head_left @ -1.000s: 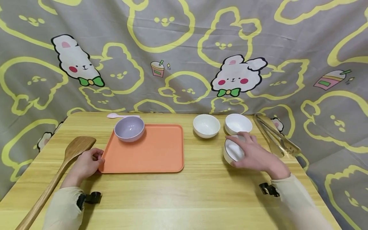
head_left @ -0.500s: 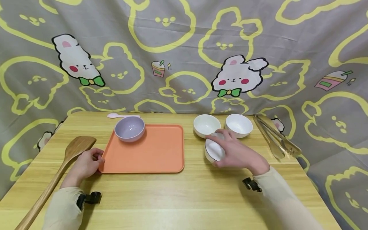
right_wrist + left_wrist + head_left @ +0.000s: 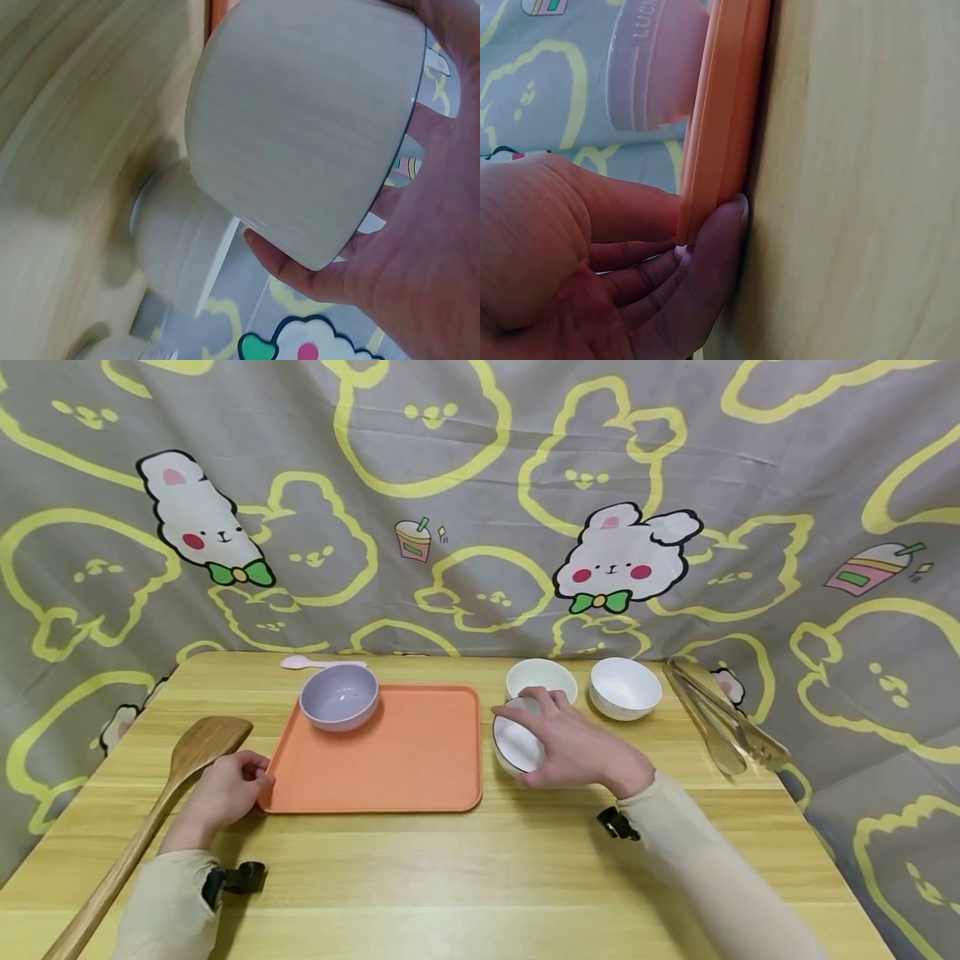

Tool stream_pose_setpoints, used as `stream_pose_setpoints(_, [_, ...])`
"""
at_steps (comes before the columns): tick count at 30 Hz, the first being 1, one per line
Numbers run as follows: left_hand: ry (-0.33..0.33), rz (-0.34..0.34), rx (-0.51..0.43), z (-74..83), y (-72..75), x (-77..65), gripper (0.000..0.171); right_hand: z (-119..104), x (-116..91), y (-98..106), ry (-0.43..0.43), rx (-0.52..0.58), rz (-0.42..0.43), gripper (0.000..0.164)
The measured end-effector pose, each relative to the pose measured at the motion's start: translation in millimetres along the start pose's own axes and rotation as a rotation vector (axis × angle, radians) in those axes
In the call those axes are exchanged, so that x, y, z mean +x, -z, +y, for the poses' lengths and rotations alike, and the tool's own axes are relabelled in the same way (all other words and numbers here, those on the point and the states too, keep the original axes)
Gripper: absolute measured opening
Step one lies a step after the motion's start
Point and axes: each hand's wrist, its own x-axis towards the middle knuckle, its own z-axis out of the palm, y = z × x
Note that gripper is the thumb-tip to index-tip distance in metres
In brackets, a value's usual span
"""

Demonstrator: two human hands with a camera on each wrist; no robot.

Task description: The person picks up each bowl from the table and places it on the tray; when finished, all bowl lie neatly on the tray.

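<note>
While the left hand (image 3: pixel 227 789), nearly closed, pinches the left edge of the orange tray (image 3: pixel 390 764), probably to steady it, the right hand (image 3: pixel 577 743), spread wide, grips the dark-rimmed bowl (image 3: pixel 516 747) across its mouth, likely for security, just right of the tray.

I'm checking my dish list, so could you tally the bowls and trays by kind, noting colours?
Bowls: 4 (purple bowl, dark-rimmed white bowl, off-white bowl, plain white bowl)
Trays: 1 (orange tray)
Total: 5
</note>
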Motion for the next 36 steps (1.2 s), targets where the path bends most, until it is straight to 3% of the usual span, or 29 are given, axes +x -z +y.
stream_pose_setpoints(10, [0.017, -0.009, -0.002, 3.5, 1.0, 0.2, 0.022, -15.8, 36.6, -3.4, 0.026, -0.004, 0.005, 0.074])
stream_pose_setpoints(15, [0.017, -0.009, -0.002, 6.0, 1.3, 0.7, 0.022, -21.6, 57.8, -5.4, 0.024, 0.001, -0.032, 0.074])
stream_pose_setpoints(27, [0.016, -0.004, -0.008, 2.0, 1.5, 0.4, 0.023, -37.5, 106.3, -14.7, 0.015, -0.001, -0.096, 0.078])
stream_pose_setpoints(36, [0.014, 0.003, -0.026, 0.4, 0.4, -0.4, 0.023, -43.1, 129.5, -24.7, -0.029, -0.051, -0.141, 0.089])
